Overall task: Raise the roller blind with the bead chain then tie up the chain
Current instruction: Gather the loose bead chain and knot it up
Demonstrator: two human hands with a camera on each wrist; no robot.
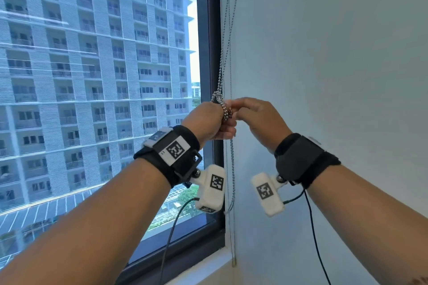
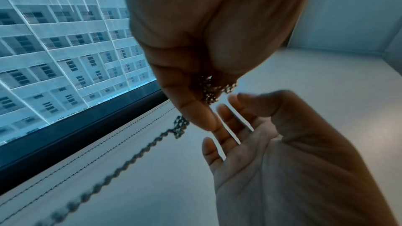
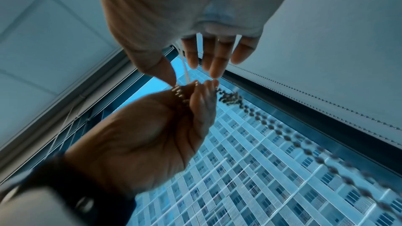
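Two hands meet at the bead chain [image 1: 222, 69] beside the dark window frame [image 1: 209, 37]. The left hand [image 1: 209, 120] is curled, and its fingers and thumb pinch a bunched clump of beads; the left wrist view shows that clump [image 2: 210, 90] pressed between its fingertips. The right hand [image 1: 257, 118] is mostly relaxed and spread, as the left wrist view shows [image 2: 272, 137], with only its fingertips touching the chain where the left hand grips it; whether they pinch it I cannot tell. Just above the left hand sits a small knotted loop [image 1: 217, 97]. From there the chain runs nearly straight up, its long axis vertical, along the left edge of the pale roller blind [image 1: 324, 53]. Below the hands, thin strands hang down toward the sill [image 1: 203, 268]. Left of the frame, through the glass, stands a tall apartment block [image 1: 92, 53].
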